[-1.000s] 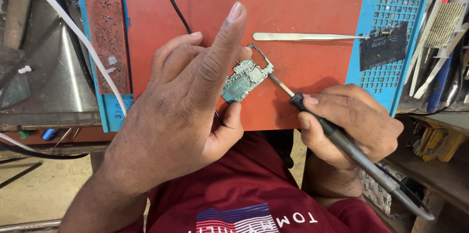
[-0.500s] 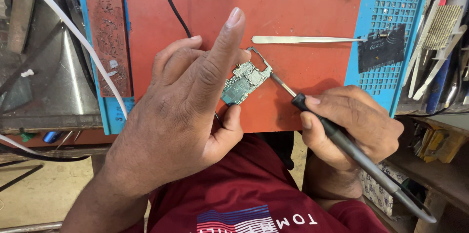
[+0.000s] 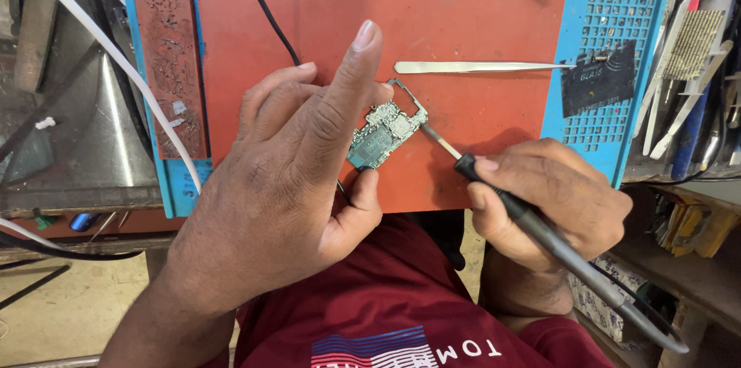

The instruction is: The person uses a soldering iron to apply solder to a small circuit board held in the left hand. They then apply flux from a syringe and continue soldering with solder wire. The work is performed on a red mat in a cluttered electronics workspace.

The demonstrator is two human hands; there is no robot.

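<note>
The fingers of the left hand are closed around a small green circuit board: the thumb presses its lower edge, the bent fingers cover its left part, and the index finger stands straight up above it. The board is held a little over the red mat, tilted, with its thin metal frame pointing up and to the right.

The right hand grips a soldering iron like a pen, the fingers clenched around the dark handle. The metal tip touches the right edge of the board, just beside the left thumb. The handle goes out from the right hand down to the right.

Above the right fingers, a pair of metal tweezers lies flat on the mat, apart from both hands. Right of the tweezers is a blue tray with a grid of small compartments. Left of the left hand a white cable crosses the mat's blue border. Below both hands is the person's dark red shirt.
</note>
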